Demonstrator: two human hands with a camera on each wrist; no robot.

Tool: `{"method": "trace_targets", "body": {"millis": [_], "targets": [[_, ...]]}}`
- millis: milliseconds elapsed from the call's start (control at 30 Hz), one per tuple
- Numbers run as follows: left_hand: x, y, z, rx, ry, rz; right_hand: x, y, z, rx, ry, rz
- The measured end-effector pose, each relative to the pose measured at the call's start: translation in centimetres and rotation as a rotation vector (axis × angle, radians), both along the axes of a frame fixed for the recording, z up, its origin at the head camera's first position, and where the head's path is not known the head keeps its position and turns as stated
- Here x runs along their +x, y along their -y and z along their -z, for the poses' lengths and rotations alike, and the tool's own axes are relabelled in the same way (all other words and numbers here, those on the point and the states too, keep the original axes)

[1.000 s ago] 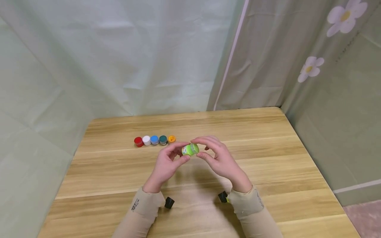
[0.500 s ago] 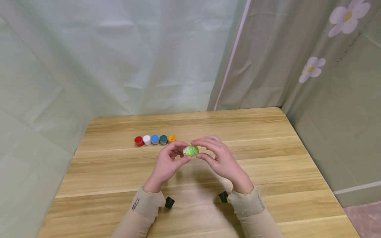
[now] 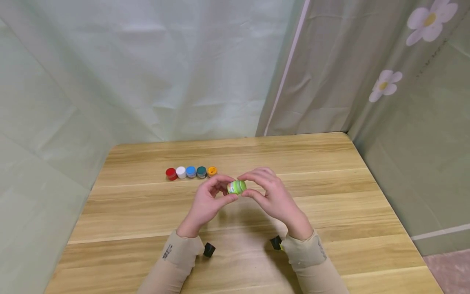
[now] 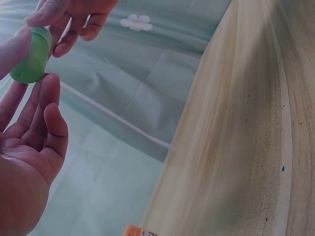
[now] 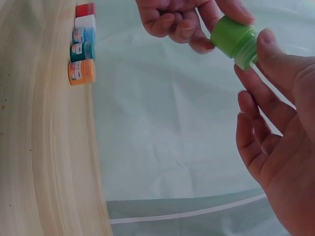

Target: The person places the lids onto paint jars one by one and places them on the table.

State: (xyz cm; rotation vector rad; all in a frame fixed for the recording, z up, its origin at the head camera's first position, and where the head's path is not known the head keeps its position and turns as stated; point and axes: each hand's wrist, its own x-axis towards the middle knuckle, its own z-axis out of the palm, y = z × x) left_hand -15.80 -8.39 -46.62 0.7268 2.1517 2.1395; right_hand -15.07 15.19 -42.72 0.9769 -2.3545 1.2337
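Note:
Above the middle of the table, a small green paint jar (image 3: 236,187) with a printed label is held tilted between both hands. My left hand (image 3: 205,202) pinches its body between thumb and fingers. The fingertips of my right hand (image 3: 269,196) are at the lid end, thumb and index finger on either side of it. In the right wrist view the jar (image 5: 231,37) shows its ribbed lid edge beside my right thumb. From the left wrist, the jar's smooth green base (image 4: 30,64) faces the camera. The lid is on the jar.
Behind the hands stands a row of paint jars: red (image 3: 171,174), white (image 3: 181,172), blue (image 3: 191,172), dark green (image 3: 201,172) and orange (image 3: 212,171). They rest on a wooden table (image 3: 330,183). Pale curtains (image 3: 183,81) hang past its far edge and sides.
The green jar has shifted slightly to the right and toward me, and its label has turned a little. Both hands stay nearly in place. The row of jars stands unchanged.

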Motion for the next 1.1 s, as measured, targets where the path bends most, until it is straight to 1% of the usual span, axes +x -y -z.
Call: {"method": "trace_targets", "body": {"millis": [167,300,400,467,900,1100], "targets": [[-0.06,0.05,0.09,-0.012,0.000,-0.005,-0.03,0.07,0.03,0.017,-0.062,-0.022],[-0.07,0.12,0.17,-0.041,0.025,-0.013,-0.03,0.26,0.06,0.020,-0.099,-0.060],[-0.04,0.17,0.20,-0.058,0.039,-0.017,-0.03,0.35,0.09,0.019,-0.106,-0.083],[-0.05,0.20,0.21,-0.056,0.036,-0.013,0.01,0.36,0.07,0.020,-0.100,-0.087],[-0.07,0.16,0.25,-0.031,0.017,0.009,0.25,0.14,0.02,0.057,0.004,0.018],[-0.08,-0.03,0.43,-0.030,0.004,0.011,0.33,0.27,0.17,0.111,0.060,0.107]]}}
